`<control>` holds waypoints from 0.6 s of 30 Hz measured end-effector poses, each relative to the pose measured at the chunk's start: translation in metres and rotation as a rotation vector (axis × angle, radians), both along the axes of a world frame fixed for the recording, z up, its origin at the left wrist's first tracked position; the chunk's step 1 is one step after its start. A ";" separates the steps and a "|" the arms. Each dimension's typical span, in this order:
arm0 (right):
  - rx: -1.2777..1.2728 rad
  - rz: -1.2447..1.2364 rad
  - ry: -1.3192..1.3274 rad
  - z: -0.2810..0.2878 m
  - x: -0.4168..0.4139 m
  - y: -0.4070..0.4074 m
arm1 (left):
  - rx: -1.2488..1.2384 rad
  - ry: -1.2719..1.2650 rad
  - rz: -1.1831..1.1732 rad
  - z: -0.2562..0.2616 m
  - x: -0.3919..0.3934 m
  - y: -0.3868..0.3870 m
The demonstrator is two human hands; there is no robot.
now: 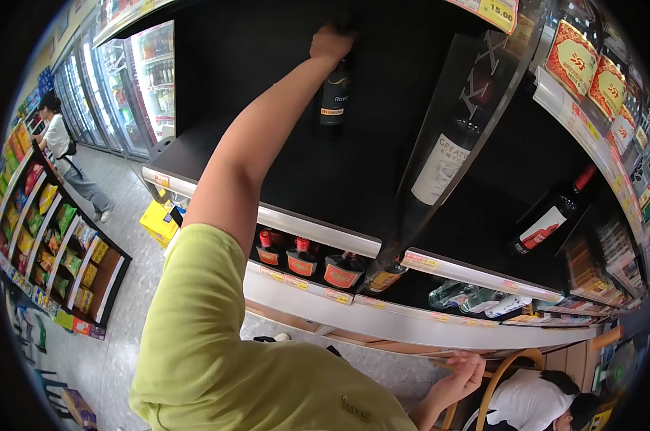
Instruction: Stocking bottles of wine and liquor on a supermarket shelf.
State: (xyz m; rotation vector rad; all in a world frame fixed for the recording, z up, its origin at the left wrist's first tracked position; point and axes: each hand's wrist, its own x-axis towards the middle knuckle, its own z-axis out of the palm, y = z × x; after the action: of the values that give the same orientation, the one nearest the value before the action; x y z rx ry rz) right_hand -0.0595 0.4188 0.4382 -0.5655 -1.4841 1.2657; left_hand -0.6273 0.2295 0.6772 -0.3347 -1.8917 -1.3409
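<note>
My left hand (331, 44) reaches far into a black display shelf (308, 178), its fingers closed around the neck of a dark wine bottle (333, 102). This bottle stands upright near the back panel, and its top is lost in the dark around my fist. To its right, a wine bottle with a white label (440, 167) shows behind a clear divider (430, 116). Farther right is another dark bottle with a red and white label (543, 229). My right hand (459, 374) hangs low in front of the shelving, fingers loosely bent, with nothing visible in it.
Flat dark bottles with red caps (301, 256) line the shelf below, near clear bottles (467, 297). Boxed bottles (572, 59) fill the upper right. A person (535, 398) sits by a wooden chair (491, 388); another person (61, 140) stands beside a snack rack (61, 237).
</note>
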 end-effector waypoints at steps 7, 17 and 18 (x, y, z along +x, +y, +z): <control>0.082 0.145 -0.085 -0.010 -0.011 -0.003 | 0.165 -0.077 -0.221 -0.008 0.084 -0.027; 0.458 0.619 -0.045 0.031 -0.092 -0.061 | 0.564 0.529 -0.457 -0.088 0.222 -0.082; 0.604 0.671 -0.014 0.043 -0.105 -0.071 | 0.459 0.645 -0.423 -0.094 0.228 -0.093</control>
State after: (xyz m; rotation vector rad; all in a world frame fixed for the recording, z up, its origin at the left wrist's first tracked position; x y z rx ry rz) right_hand -0.1646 0.3474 0.4816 0.3562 -2.0381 1.1939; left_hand -0.3992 0.1366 0.5837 -0.8420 -0.9779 -1.6387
